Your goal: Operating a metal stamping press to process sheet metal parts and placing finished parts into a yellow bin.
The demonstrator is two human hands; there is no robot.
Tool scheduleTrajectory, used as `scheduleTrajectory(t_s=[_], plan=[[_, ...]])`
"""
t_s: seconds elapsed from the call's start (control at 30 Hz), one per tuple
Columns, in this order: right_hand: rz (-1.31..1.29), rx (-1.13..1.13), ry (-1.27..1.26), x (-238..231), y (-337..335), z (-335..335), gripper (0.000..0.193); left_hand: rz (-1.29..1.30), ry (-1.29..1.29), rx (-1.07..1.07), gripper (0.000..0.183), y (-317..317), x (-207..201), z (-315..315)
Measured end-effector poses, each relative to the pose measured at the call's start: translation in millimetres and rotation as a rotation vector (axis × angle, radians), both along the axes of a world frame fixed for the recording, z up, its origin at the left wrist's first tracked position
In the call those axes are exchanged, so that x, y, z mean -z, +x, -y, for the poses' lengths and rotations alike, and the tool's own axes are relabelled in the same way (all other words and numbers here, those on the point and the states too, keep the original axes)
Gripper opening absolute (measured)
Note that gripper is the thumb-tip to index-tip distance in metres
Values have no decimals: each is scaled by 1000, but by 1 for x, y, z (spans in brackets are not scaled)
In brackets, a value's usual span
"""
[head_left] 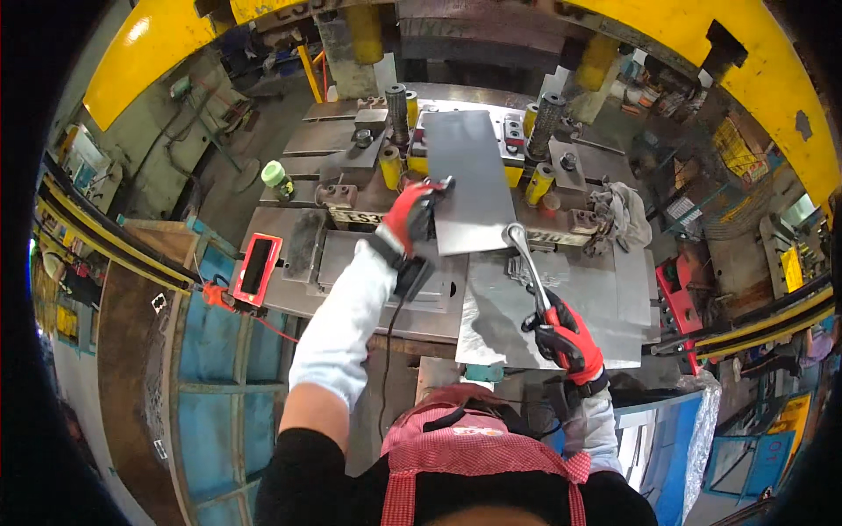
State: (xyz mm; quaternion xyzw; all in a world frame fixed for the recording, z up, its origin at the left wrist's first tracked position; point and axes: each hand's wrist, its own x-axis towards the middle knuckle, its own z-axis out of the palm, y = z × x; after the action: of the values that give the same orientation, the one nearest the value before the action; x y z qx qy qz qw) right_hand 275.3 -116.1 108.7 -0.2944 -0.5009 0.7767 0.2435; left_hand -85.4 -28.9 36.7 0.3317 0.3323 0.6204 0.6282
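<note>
A flat grey metal sheet point(474, 167) is tilted over the middle of the press die. My left hand point(412, 219), in a red and black glove, is closed at the sheet's left edge; its fingertips are partly hidden. My right hand point(568, 340), gloved alike, is wrapped round the red handle of a long metal tool point(531, 270). The tool's round head point(515, 235) touches or overlaps the sheet's near right corner. Below it, more metal sheets point(561, 324) lie on the near right of the bench, beneath the tool and my right hand.
Dark guide posts point(397, 114) and yellow cylinders point(539, 184) rise around the die. A red-cased phone point(257, 268) and a green-capped bottle point(277, 180) stand at the left. A grey rag point(621, 217) lies at the right. Yellow press frame point(149, 53) arches overhead.
</note>
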Motion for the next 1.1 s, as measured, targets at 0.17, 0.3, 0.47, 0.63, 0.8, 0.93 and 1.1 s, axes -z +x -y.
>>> scheduleTrajectory(t_s=[0.17,0.3,0.47,0.63,0.8,0.93,1.1], plan=[[11,92,-28,10,-28,-31,27,-168,220,85,19,-19,12,-66],[5,110,-19,15,-38,-47,24,213,-71,28,30,-3,-3,-47],[-26,108,11,8,-45,-38,26,107,82,-3,31,11,27,-5],[49,154,11,-2,-50,-14,27,272,-51,43,28,16,34,-3],[-30,166,-19,10,-46,-35,27,103,100,-25,26,33,-1,2],[-36,125,-27,15,-48,-39,27,431,-97,-25,24,44,-12,12],[2,139,14,22,-49,-42,24,394,-108,-220,28,56,-15,4]])
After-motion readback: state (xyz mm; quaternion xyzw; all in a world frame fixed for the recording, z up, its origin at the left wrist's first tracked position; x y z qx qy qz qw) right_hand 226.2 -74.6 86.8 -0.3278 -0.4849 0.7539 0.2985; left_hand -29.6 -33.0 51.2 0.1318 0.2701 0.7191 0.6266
